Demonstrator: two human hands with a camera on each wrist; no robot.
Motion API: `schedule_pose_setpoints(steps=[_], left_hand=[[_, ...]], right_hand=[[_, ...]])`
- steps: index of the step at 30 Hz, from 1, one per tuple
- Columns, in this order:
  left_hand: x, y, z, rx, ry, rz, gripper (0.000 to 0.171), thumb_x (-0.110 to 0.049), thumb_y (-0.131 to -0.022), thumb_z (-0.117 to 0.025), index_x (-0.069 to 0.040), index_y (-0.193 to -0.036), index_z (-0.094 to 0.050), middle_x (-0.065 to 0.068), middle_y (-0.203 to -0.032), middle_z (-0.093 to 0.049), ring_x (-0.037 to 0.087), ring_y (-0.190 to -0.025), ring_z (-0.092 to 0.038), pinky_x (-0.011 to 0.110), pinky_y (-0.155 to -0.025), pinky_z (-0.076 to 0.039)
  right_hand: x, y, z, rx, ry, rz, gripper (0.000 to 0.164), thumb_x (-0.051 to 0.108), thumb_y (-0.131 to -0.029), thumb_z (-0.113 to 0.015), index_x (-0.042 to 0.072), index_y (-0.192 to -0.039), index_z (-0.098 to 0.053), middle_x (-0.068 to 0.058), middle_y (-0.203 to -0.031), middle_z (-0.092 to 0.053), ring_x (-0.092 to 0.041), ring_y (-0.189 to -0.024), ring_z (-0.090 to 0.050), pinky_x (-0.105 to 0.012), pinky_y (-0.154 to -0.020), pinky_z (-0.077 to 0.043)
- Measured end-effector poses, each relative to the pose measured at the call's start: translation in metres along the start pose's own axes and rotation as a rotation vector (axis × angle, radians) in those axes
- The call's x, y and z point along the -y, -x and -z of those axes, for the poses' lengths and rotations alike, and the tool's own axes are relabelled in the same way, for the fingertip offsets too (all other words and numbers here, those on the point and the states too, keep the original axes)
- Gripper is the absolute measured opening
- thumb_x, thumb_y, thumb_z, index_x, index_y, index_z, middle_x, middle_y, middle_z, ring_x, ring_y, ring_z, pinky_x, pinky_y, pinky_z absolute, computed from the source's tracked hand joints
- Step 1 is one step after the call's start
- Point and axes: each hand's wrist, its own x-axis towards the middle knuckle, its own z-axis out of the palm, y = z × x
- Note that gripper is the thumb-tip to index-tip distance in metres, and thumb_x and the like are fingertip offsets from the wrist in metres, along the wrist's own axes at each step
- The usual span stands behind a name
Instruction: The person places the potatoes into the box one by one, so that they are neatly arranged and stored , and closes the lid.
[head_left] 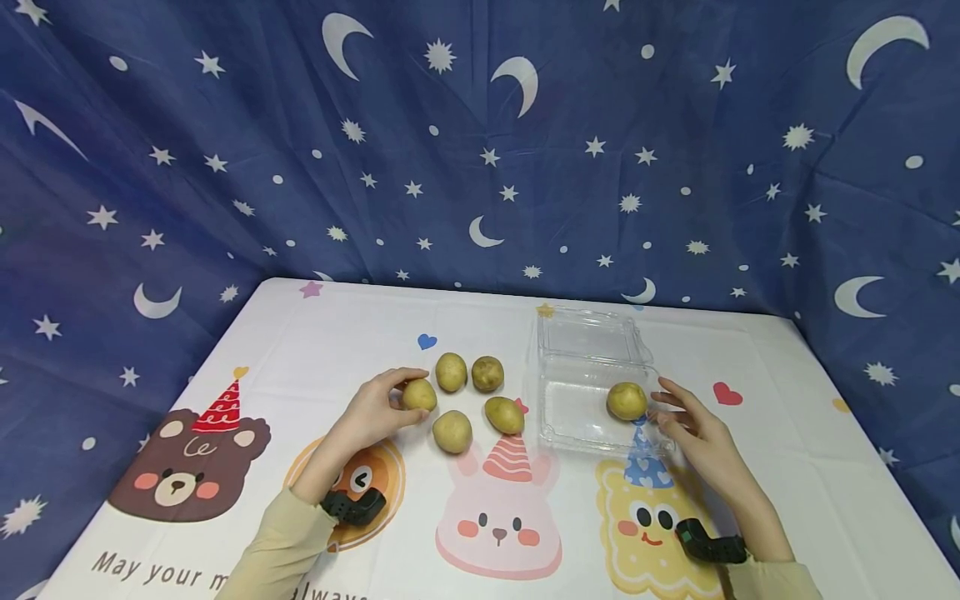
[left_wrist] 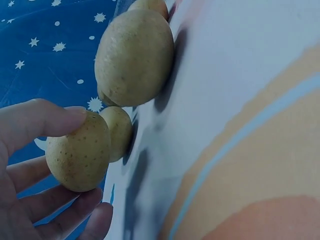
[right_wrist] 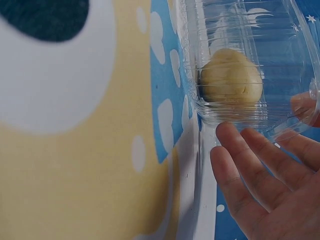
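Observation:
My left hand (head_left: pixel 375 410) pinches a yellow-brown potato (head_left: pixel 419 395) between thumb and fingers. In the left wrist view the held potato (left_wrist: pixel 79 152) stands a little off the cloth, with its shadow beside it. Several more potatoes lie right of that hand, the nearest being a pale potato (head_left: pixel 452 432). At the right, a clear plastic clamshell box (head_left: pixel 573 408) sits with its lid (head_left: pixel 588 335) folded back. One potato (head_left: pixel 627 402) lies inside, by the right wall. My right hand (head_left: pixel 693 433) has its fingers extended and spread, fingertips right at that wall and rim.
A white cloth with cartoon prints, including a pink rabbit (head_left: pixel 498 525) and a brown bear (head_left: pixel 191 467), covers the table. A dark blue curtain (head_left: pixel 450 150) with stars and moons hangs behind the far edge. Dark wrist cameras are strapped to both wrists.

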Motion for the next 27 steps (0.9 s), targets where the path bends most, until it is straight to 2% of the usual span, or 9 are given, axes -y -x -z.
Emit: schedule_pose_setpoints(steps=[3, 7, 9, 13, 15, 20, 27], left_hand=[[-0.004, 0.001, 0.001, 0.007, 0.008, -0.001, 0.054, -0.017, -0.078, -0.078, -0.013, -0.129, -0.059, 0.009, -0.113, -0.063, 0.020, -0.095, -0.057, 0.029, -0.078, -0.049], [-0.009, 0.002, 0.004, -0.006, 0.019, 0.008, 0.055, -0.016, -0.078, -0.078, -0.014, -0.130, -0.059, 0.010, -0.117, -0.062, 0.021, -0.093, -0.061, 0.027, -0.077, -0.053], [-0.012, 0.001, 0.006, -0.013, 0.022, -0.004, 0.056, -0.016, -0.078, -0.078, -0.013, -0.130, -0.059, 0.010, -0.117, -0.062, 0.021, -0.093, -0.062, 0.025, -0.076, -0.054], [-0.018, -0.004, 0.009, -0.024, 0.021, -0.053, 0.055, -0.016, -0.078, -0.078, -0.013, -0.129, -0.059, 0.008, -0.112, -0.063, 0.021, -0.096, -0.060, 0.025, -0.075, -0.055], [-0.021, -0.006, 0.009, -0.026, 0.021, -0.069, 0.055, -0.016, -0.077, -0.078, -0.012, -0.129, -0.059, 0.008, -0.111, -0.064, 0.021, -0.097, -0.060, 0.029, -0.076, -0.056], [-0.030, -0.012, 0.010, -0.020, 0.028, -0.073, 0.056, -0.018, -0.077, -0.078, -0.013, -0.129, -0.059, 0.008, -0.115, -0.063, 0.021, -0.101, -0.058, 0.035, -0.081, -0.057], [-0.043, -0.020, 0.008, 0.005, 0.035, -0.095, 0.055, -0.020, -0.078, -0.078, -0.015, -0.130, -0.059, 0.008, -0.122, -0.062, 0.021, -0.104, -0.057, 0.031, -0.081, -0.054]], right_hand=[[0.000, 0.000, 0.001, -0.002, 0.006, -0.003, 0.054, 0.021, -0.099, -0.051, 0.012, -0.150, -0.032, -0.019, -0.136, -0.055, -0.011, -0.103, -0.061, -0.013, -0.083, -0.043], [0.001, 0.000, 0.000, 0.004, -0.017, 0.008, 0.054, 0.019, -0.099, -0.051, 0.011, -0.149, -0.033, -0.020, -0.136, -0.054, 0.006, -0.098, -0.056, -0.012, -0.083, -0.044], [0.001, 0.000, -0.001, 0.004, -0.025, 0.006, 0.054, 0.018, -0.099, -0.052, 0.011, -0.149, -0.033, -0.020, -0.136, -0.054, 0.009, -0.098, -0.055, -0.009, -0.082, -0.044], [0.001, 0.000, -0.001, -0.003, -0.011, -0.015, 0.055, 0.018, -0.099, -0.051, 0.012, -0.150, -0.032, -0.020, -0.136, -0.054, -0.009, -0.104, -0.061, -0.007, -0.082, -0.041], [0.001, 0.001, 0.000, -0.005, -0.010, -0.019, 0.055, 0.018, -0.099, -0.051, 0.012, -0.150, -0.032, -0.019, -0.136, -0.054, -0.011, -0.104, -0.061, -0.007, -0.082, -0.041], [0.000, 0.001, 0.001, -0.004, -0.029, -0.003, 0.055, 0.019, -0.099, -0.052, 0.012, -0.149, -0.033, -0.020, -0.136, -0.054, 0.017, -0.095, -0.050, -0.007, -0.082, -0.042], [0.000, 0.000, 0.001, -0.005, -0.032, -0.002, 0.054, 0.019, -0.099, -0.052, 0.011, -0.149, -0.033, -0.020, -0.136, -0.055, 0.020, -0.094, -0.047, -0.008, -0.082, -0.042]])
